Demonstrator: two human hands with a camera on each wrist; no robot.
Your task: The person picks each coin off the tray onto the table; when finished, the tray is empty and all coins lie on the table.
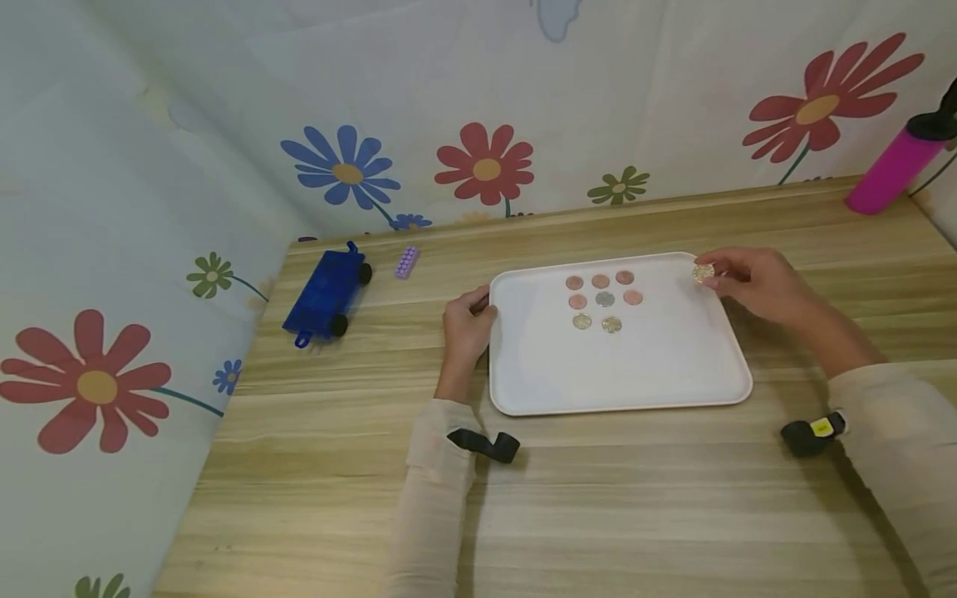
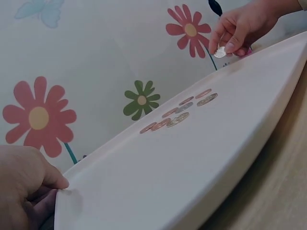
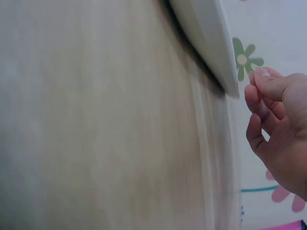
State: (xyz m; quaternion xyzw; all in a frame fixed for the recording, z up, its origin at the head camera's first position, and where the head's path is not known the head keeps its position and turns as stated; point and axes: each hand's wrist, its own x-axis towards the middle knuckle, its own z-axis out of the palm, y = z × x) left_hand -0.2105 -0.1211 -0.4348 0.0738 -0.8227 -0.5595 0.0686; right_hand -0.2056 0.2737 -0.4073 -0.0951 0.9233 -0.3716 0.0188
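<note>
A white rectangular tray [image 1: 628, 374] lies on the wooden table. My left hand [image 1: 465, 330] grips its left edge, the thumb on the rim in the left wrist view. Over the tray's far right corner, my right hand [image 1: 770, 286] pinches a gold-coloured coin [image 1: 704, 273] between thumb and fingertips. In the right wrist view only a sliver of that coin [image 3: 254, 67] shows. Several coins rest flat on the tray in rows: copper-coloured coins [image 1: 601, 281] at the back and at both sides of a silver-coloured coin [image 1: 605, 299], and two gold-coloured coins [image 1: 611, 325] in front.
A blue toy cart [image 1: 326, 292] with black wheels stands at the table's left, beside a small purple studded block [image 1: 407, 262]. At the back right is a pink cylinder [image 1: 893, 170] with a black top. A flower-printed wall covering [image 1: 568, 116] borders the table.
</note>
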